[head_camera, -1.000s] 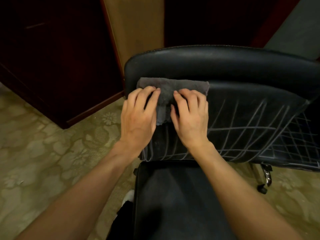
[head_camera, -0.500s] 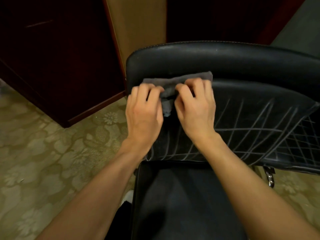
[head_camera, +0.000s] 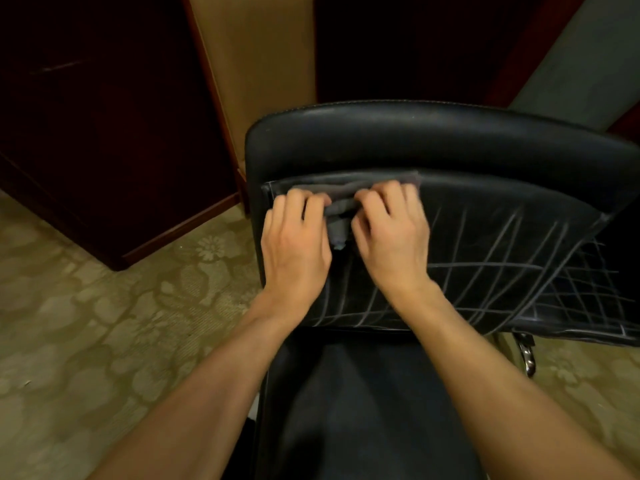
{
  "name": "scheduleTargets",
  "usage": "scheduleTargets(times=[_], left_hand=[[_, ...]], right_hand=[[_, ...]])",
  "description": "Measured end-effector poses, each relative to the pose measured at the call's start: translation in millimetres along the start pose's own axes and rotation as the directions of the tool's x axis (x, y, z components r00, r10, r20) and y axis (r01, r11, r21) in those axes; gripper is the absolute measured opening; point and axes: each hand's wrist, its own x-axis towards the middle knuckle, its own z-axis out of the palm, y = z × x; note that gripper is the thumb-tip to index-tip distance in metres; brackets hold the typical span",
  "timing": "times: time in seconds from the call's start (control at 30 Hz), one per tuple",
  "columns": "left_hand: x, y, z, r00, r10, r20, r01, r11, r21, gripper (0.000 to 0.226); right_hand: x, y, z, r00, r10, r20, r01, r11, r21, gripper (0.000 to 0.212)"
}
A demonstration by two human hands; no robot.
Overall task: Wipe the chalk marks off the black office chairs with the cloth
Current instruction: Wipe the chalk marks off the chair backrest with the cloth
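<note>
Both hands work the cloth (head_camera: 349, 194) against the chair (head_camera: 433, 143) backrest, just below the padded top roll. The cloth is grey, bunched into a narrow band lying roughly 9-to-3 o'clock, with a short fold hanging toward 6 o'clock between the hands.

Left hand (head_camera: 294, 244): fingers curled over the cloth's 9 o'clock end, knuckles up, palm toward the backrest. Right hand (head_camera: 391, 237): fingers curled over the 3 o'clock end. The two hands sit just beside each other, thumbs nearly touching across the hanging fold. Motion blur at the fingertips makes it hard to tell whether they pinch the cloth or only press it; a curled grip appears likely.

Chalk marks (head_camera: 491, 258): a grid of pale lines across the backrest panel from 3 to 5 o'clock of the right hand, with fainter lines at 6 o'clock of both wrists. The seat (head_camera: 363, 410) lies at 6 o'clock, between the forearms.

A patterned carpet (head_camera: 104, 323) lies at 9 o'clock of the chair; a dark cabinet (head_camera: 104, 133) stands at 10 o'clock.
</note>
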Motion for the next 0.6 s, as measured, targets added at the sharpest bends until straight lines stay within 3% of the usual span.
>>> scheduleTargets(times=[0.13,0.3,0.4,0.5,0.6], left_hand=[[8.6,4.9,11.2,1.0,-0.012,-0.017,0.012,0.999,0.045,0.022],[-24.5,-7.7,30.9,0.985,0.098,0.145,-0.121,0.98,0.161,0.027],[-30.2,-3.6,33.8,0.971,0.069,0.23,-0.113,0.977,0.182,0.034],[-14.5,12.8,32.0,0.972,0.06,0.227,-0.091,0.987,0.129,0.03],[10.6,30.6,32.8,0.989,0.103,0.106,-0.108,0.993,0.04,0.023]], right_hand=[[4.1,8.1,3.9,0.999,0.026,-0.026,-0.027,0.999,-0.038,0.019],[-49.5,16.8,22.8,0.988,0.094,0.118,-0.084,0.993,-0.087,0.024],[-52.7,22.6,18.6,0.983,0.091,0.158,-0.073,0.991,-0.114,0.02],[-33.2,32.9,0.5,0.991,0.087,0.1,-0.075,0.99,-0.116,0.013],[-10.6,43.0,-19.8,0.993,0.116,-0.015,-0.117,0.985,-0.124,0.013]])
